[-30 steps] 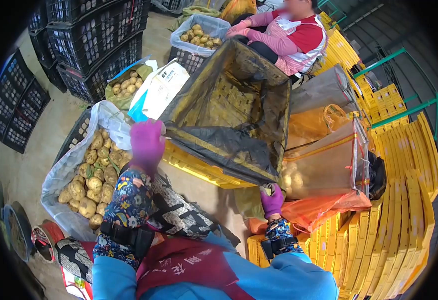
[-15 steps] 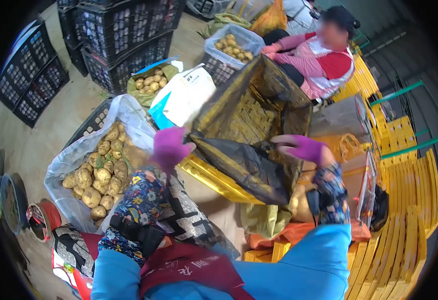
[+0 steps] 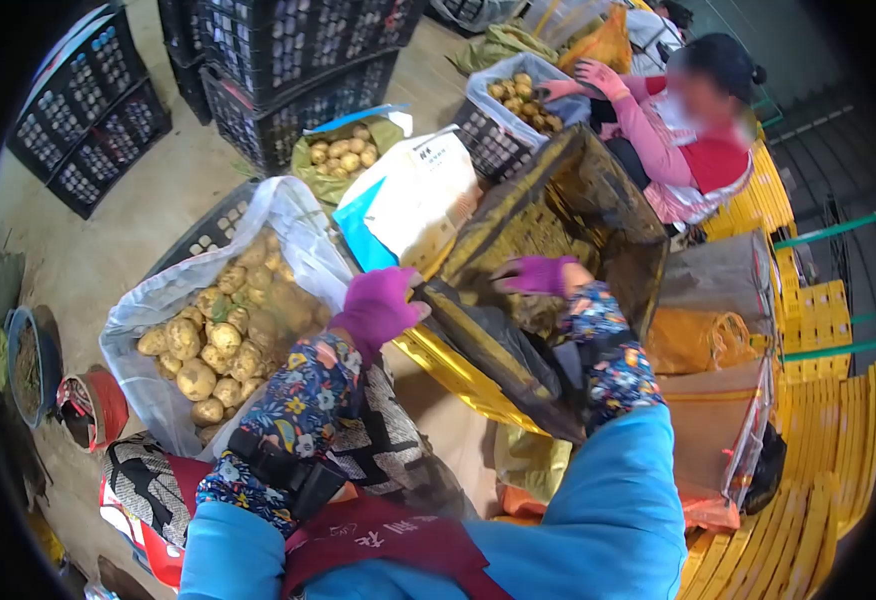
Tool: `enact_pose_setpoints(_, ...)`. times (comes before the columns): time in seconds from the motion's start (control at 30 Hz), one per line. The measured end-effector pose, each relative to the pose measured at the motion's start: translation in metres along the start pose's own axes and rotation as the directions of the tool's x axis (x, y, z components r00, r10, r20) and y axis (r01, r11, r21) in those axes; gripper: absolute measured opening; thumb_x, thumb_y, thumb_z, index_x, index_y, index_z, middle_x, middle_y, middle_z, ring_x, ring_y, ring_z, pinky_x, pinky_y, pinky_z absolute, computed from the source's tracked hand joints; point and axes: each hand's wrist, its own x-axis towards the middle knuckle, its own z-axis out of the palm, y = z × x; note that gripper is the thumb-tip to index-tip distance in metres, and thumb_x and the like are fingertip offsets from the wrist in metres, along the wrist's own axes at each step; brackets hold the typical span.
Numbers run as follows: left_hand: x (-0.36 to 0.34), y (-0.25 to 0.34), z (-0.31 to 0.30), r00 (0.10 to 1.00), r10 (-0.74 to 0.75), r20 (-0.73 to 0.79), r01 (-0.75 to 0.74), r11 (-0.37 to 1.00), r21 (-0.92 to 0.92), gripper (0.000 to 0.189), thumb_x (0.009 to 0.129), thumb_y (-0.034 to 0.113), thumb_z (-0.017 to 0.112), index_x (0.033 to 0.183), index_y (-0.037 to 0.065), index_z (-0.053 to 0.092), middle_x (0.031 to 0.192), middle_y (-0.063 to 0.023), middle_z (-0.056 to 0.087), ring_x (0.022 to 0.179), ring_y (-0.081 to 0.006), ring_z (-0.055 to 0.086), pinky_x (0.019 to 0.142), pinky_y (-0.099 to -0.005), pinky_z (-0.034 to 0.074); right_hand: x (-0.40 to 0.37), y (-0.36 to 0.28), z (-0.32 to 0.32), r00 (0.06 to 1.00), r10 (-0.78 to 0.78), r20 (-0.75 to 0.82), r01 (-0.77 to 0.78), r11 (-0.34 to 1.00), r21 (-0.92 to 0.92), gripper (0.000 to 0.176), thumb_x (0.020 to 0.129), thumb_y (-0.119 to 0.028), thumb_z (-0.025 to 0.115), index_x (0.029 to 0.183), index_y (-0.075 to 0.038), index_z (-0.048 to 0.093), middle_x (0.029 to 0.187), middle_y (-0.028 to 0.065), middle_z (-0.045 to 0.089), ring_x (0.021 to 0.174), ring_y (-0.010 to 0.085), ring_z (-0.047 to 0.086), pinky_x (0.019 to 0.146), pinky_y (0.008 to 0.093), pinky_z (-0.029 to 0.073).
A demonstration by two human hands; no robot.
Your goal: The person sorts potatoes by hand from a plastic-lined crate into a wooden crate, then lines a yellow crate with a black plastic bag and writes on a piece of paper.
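My left hand [image 3: 380, 308], in a purple glove, is closed at the near-left corner of a yellow crate [image 3: 458, 375], by the edge of its dark plastic liner [image 3: 503, 335]. My right hand [image 3: 536, 277], also gloved in purple, reaches over the near side of the lined crate; its fingers are bent, and whether they grip anything is hard to make out. The liner is dirty and stands open, with no potatoes visible inside. To the left, potatoes [image 3: 223, 340] fill a crate lined with white plastic [image 3: 138, 310].
A person [image 3: 658, 150] in pink gloves sits at the upper right beside another potato crate [image 3: 493, 150]. Black crates [image 3: 298, 60] are stacked at the top. A white bag [image 3: 423, 190] and an open potato sack [image 3: 308, 185] lie ahead. Yellow crates [image 3: 818, 430] line the right.
My right hand has moved left and inward over the lined crate, its fingers now more bent. The view has shifted. The other person's hands have risen and separated.
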Motion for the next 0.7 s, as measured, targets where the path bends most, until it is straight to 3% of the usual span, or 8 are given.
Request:
enact_pose_setpoints(0.07,0.000,0.000,0.001,1.000,0.024,0.000,-0.024,0.998,0.066,0.051,0.074,0.038,0.072,0.113,0.006,0.065,0.104,-0.0148,0.067,0.097,-0.0332,0.064,0.087,-0.0427,0.050,-0.048,0.030,-0.013,0.881,0.359,0.306,-0.436,0.868,0.238,0.037,0.096,-0.035,0.053,0.121,-0.010,0.063,0.119,0.0136,0.063,0.108,0.0269,0.062,0.086,0.0337,0.052)
enact_pose_setpoints(0.1,0.001,0.000,0.000,0.999,0.038,-0.010,-0.037,0.994,0.102,0.051,0.074,0.037,0.072,0.113,0.005,0.064,0.103,-0.0150,0.067,0.097,-0.0330,0.064,0.087,-0.0426,0.049,-0.065,0.050,-0.008,0.807,0.404,0.430,-0.523,0.827,0.205,0.038,0.096,-0.034,0.054,0.123,-0.009,0.061,0.119,0.0123,0.062,0.108,0.0262,0.061,0.088,0.0345,0.051)
enact_pose_setpoints(0.23,0.002,-0.001,-0.002,0.998,0.003,0.060,-0.008,0.996,0.085,0.054,0.074,0.039,0.072,0.115,0.005,0.063,0.106,-0.0163,0.067,0.098,-0.0334,0.064,0.087,-0.0417,0.050,-0.078,0.121,0.087,0.790,0.247,0.561,-0.370,0.922,0.115,0.043,0.095,-0.031,0.056,0.130,-0.006,0.057,0.123,0.0085,0.062,0.110,0.0238,0.059,0.093,0.0367,0.048)
enact_pose_setpoints(0.33,0.005,-0.029,0.023,0.959,0.215,-0.183,-0.192,0.972,0.139,0.042,0.076,0.035,0.072,0.109,0.009,0.067,0.094,-0.0144,0.067,0.087,-0.0317,0.066,0.078,-0.0400,0.051,-0.071,0.134,0.099,0.835,0.287,0.470,-0.308,0.951,-0.032,0.042,0.094,-0.027,0.058,0.131,-0.006,0.056,0.126,0.0087,0.061,0.112,0.0236,0.058,0.095,0.0362,0.047)
enact_pose_setpoints(0.43,-0.006,-0.012,0.007,1.000,-0.030,0.006,0.031,0.997,-0.069,0.054,0.078,0.042,0.071,0.122,0.012,0.063,0.114,-0.0163,0.065,0.104,-0.0329,0.062,0.092,-0.0392,0.048,-0.067,0.152,0.086,0.856,0.283,0.432,-0.228,0.958,-0.176,0.042,0.093,-0.024,0.059,0.131,-0.006,0.055,0.128,0.0089,0.059,0.114,0.0234,0.057,0.096,0.0356,0.046)
enact_pose_setpoints(0.5,-0.012,0.005,-0.018,0.999,0.036,-0.024,-0.036,0.999,0.009,0.053,0.079,0.042,0.072,0.122,0.012,0.062,0.120,-0.0158,0.063,0.113,-0.0320,0.059,0.096,-0.0402,0.046,-0.066,0.170,0.063,0.888,0.240,0.392,-0.128,0.948,-0.291,0.043,0.093,-0.021,0.061,0.132,-0.006,0.054,0.130,0.0090,0.058,0.116,0.0233,0.057,0.098,0.0353,0.045)
enact_pose_setpoints(0.63,-0.051,-0.034,-0.090,0.927,0.179,-0.329,-0.272,0.926,-0.263,0.044,0.085,0.033,0.069,0.119,0.006,0.062,0.115,-0.0108,0.065,0.104,-0.0222,0.061,0.090,-0.0352,0.048,-0.070,0.206,-0.009,0.977,-0.214,-0.003,0.173,0.798,-0.577,0.044,0.091,-0.016,0.063,0.132,-0.005,0.053,0.134,0.0092,0.056,0.118,0.0231,0.056,0.100,0.0346,0.044)
enact_pose_setpoints(0.7,-0.101,-0.048,-0.157,0.951,0.090,-0.294,-0.157,0.964,-0.213,0.039,0.087,0.029,0.068,0.118,0.005,0.062,0.111,-0.0089,0.065,0.100,-0.0166,0.060,0.086,-0.0315,0.049,-0.108,-0.005,-0.040,0.874,-0.016,-0.485,0.003,1.000,-0.027,0.043,0.094,-0.018,0.059,0.134,-0.003,0.051,0.134,0.0098,0.055,0.120,0.0221,0.054,0.104,0.0331,0.040)
